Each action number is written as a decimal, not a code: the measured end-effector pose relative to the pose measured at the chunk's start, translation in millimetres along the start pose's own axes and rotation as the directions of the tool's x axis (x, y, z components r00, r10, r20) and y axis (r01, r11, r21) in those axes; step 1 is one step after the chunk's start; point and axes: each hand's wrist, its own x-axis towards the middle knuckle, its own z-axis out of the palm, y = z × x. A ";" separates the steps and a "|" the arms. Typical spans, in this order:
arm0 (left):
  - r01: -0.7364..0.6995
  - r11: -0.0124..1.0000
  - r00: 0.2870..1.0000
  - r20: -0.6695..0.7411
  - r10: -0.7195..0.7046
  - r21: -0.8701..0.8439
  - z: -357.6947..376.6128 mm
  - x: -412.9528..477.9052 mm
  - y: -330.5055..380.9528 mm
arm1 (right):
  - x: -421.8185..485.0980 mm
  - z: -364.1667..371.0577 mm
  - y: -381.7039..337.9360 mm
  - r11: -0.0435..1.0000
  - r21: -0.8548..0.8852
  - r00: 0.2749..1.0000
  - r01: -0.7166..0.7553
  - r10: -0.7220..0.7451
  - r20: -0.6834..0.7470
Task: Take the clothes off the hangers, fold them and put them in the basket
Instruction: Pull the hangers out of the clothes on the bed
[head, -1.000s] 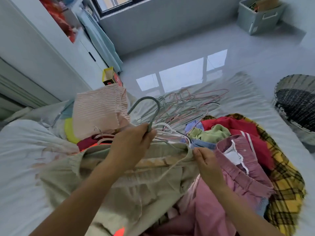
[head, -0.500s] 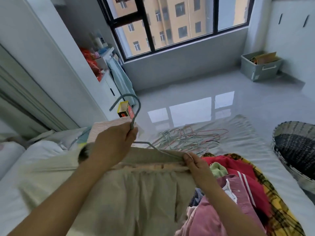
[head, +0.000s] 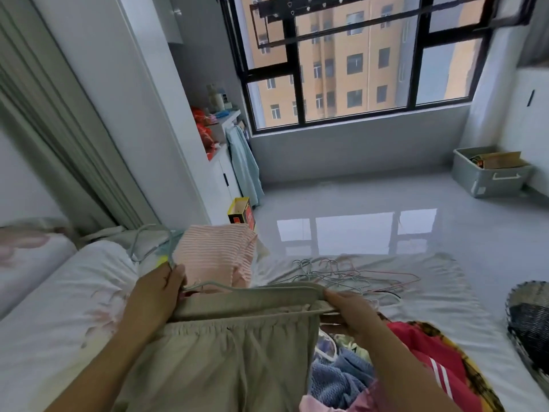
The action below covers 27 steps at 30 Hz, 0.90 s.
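Lower centre, above the bed [head: 59, 307]: our left hand [head: 159, 294] grasps the hanger [head: 208, 283] with one waistband end of the trousers [head: 231, 358], our right hand [head: 349, 312] pinches the other; we judge it best to hold the band taut while sliding the hanger out leftward.

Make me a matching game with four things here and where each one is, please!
Things:
1. beige trousers
2. pink striped garment
3. empty hangers
4. grey storage box

Places:
A. on the floor, far right
B. hanging from a grey hanger, held by the left hand and right hand
C. heaped on the bed beyond the right hand
D. lying on the bed beyond the left hand

Pairs: 1-B, 2-D, 3-C, 4-A
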 end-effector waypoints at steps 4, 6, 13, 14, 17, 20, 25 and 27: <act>0.181 0.869 0.968 -0.074 -0.240 -0.461 -15.2 -7.6 -29.5 | 20.0 -10.1 18.9 0.911 -0.411 0.965 0.037 -0.139 -0.221; 0.253 0.599 0.930 0.022 -0.366 -0.760 -11.8 -12.7 -42.6 | 30.0 -14.6 38.0 0.856 -0.516 0.960 0.036 -0.173 -0.220; 0.228 0.153 0.891 0.143 -0.432 -0.962 6.0 10.2 -26.1 | 10.6 16.1 41.9 0.824 -0.561 0.996 0.080 -0.086 0.017; 0.168 0.176 0.913 0.086 -0.400 -0.970 1.5 16.9 -13.4 | 7.2 17.5 45.0 0.823 -0.565 0.998 0.056 -0.052 0.023; 0.056 0.201 0.945 -0.013 -0.328 -0.978 -20.1 44.6 23.1 | -11.0 4.2 48.8 0.797 -0.601 0.997 -0.057 0.081 0.013; 0.035 0.357 0.948 -0.082 -0.306 -0.934 -39.5 70.2 46.4 | -32.6 -36.7 31.7 0.920 -0.365 0.983 -0.145 0.094 -0.155; 0.144 0.617 0.970 -0.012 -0.242 -0.773 -9.0 74.7 46.5 | -62.5 -117.5 -11.1 0.960 -0.244 0.903 -0.134 0.017 -0.429; 0.190 0.687 0.975 0.054 -0.215 -0.701 18.0 64.9 33.3 | -65.9 -136.9 -26.7 0.974 -0.204 0.891 -0.096 -0.007 -0.453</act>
